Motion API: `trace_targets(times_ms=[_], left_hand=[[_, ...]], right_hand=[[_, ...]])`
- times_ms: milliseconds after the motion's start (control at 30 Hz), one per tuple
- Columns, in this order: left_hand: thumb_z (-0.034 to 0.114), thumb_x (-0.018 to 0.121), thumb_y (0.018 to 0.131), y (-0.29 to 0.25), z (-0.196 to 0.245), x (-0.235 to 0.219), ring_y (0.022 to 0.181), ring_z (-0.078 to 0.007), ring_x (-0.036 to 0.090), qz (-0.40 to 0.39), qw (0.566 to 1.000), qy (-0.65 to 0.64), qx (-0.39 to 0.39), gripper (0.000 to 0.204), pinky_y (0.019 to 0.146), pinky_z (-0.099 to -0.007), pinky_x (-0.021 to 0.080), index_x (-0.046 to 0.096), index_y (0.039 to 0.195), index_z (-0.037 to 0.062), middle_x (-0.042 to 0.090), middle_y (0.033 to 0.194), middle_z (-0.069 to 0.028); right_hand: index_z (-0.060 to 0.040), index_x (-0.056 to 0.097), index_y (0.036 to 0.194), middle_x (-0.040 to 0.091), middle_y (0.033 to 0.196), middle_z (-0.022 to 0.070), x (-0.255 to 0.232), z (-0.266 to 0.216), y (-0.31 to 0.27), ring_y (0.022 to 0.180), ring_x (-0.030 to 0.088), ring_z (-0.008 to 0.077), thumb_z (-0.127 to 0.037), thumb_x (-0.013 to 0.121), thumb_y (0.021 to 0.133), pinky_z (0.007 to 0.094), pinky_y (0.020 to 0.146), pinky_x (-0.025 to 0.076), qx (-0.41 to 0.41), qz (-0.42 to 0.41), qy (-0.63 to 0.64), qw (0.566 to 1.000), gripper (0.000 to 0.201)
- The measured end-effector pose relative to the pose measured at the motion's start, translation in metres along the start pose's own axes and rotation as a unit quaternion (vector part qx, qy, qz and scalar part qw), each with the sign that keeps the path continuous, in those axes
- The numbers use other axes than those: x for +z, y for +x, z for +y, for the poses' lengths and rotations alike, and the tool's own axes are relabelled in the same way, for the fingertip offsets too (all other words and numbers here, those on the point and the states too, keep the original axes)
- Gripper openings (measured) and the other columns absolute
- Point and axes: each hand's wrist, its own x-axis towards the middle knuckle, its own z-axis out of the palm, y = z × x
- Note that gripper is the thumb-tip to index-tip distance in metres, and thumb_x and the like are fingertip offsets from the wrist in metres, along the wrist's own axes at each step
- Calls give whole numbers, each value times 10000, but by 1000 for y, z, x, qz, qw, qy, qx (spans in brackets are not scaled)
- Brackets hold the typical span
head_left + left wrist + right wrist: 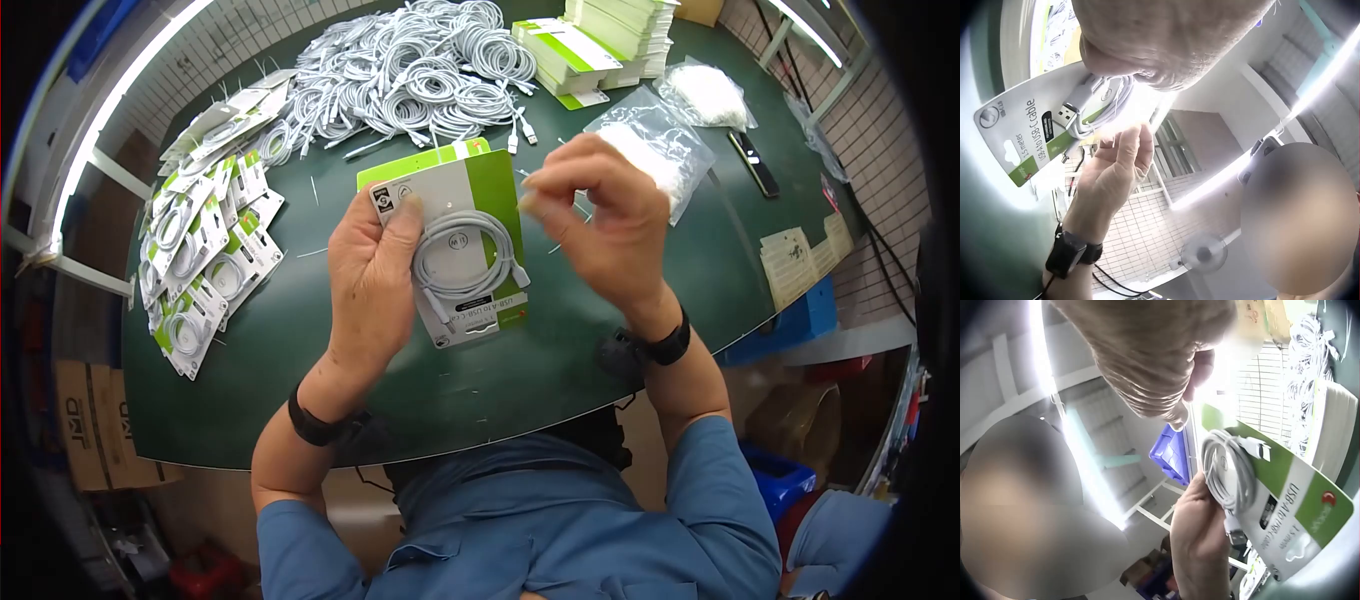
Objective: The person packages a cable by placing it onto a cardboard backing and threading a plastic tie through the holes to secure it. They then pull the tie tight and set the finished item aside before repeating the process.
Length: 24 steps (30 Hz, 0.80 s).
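Note:
My left hand [372,275] grips a green and white packaging card [450,190] at its left edge, thumb across the front. A coiled light-grey USB cable [464,254] lies against the card's face, its plugs toward the lower edge. The print on the card reads USB-A to USB-C cable in the left wrist view. My right hand [610,215] is raised just off the card's right edge, fingers bent and thumb close to the index fingertip. I cannot tell whether something thin is between those fingertips. Behind the held card lies a stack of similar cards [425,160].
A heap of coiled grey cables [410,75] covers the back of the green table [330,400]. Carded cables [200,250] pile at the left. Card stacks [590,50], plastic bags of white pieces [655,150] and a phone [753,163] lie back right. Thin white strips [313,190] are scattered about.

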Motion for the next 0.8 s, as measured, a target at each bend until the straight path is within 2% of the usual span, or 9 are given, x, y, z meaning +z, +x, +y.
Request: trace_targets(times_ms=[33, 67, 167, 267, 433, 533, 800], left_hand=[[150, 559, 1133, 3, -4, -2, 955, -111, 692, 5, 1000, -6, 4, 229, 851, -279, 581, 613, 1269, -26, 744, 1114, -82], [151, 559, 1133, 5, -9, -5, 982, -122, 699, 1, 1000, -28, -6, 238, 878, -286, 581, 611, 1288, -21, 741, 1148, -94], [154, 558, 1132, 6, -18, -6, 1036, -144, 712, -5, 996, -85, -24, 260, 931, -300, 581, 606, 1327, -12, 735, 1215, -120], [137, 523, 1137, 5, -17, 1, 974, -115, 700, 10, 996, -73, -43, 243, 873, -291, 592, 607, 1293, -28, 743, 1152, -104], [141, 551, 1127, 2, -23, -1, 1009, -116, 695, -15, 994, -96, -47, 261, 893, -291, 585, 594, 1322, -28, 735, 1179, -110], [119, 607, 1098, -1, -19, -1, 1053, -124, 690, -46, 999, -30, -4, 296, 931, -298, 578, 574, 1354, -28, 725, 1209, -112], [64, 658, 1060, -5, -13, 3, 1106, -142, 696, -48, 998, -38, 0, 337, 983, -314, 574, 565, 1369, -31, 726, 1244, -118]], right_hand=[[-60, 786, 1015, 697, 952, 54, 0, 0, -1, 760, 617, 135, 33, 842, 834, 256, 636, 507, -72, -31, -76, 994, 211], [-60, 786, 1015, 697, 952, 54, 2, 2, -2, 760, 617, 135, 33, 842, 834, 256, 636, 507, -75, -39, -78, 993, 211], [-114, 802, 1016, 673, 923, 35, 16, 10, -7, 763, 587, 180, 36, 869, 741, 282, 621, 505, -201, -114, -216, 948, 320], [-132, 810, 1015, 656, 906, 19, 21, 12, -10, 780, 575, 195, 29, 883, 699, 297, 618, 494, -211, -114, -238, 941, 361], [-140, 816, 1005, 631, 888, 3, 25, 13, -14, 782, 555, 203, 27, 900, 659, 317, 624, 473, -226, -89, -263, 934, 393], [-140, 814, 1001, 626, 891, 0, 27, 14, -13, 787, 551, 206, 24, 905, 663, 320, 637, 464, -214, -64, -244, 944, 387], [-143, 803, 975, 641, 921, -5, 26, 10, -12, 820, 559, 204, 15, 916, 707, 323, 689, 461, -185, -38, -214, 958, 331]])
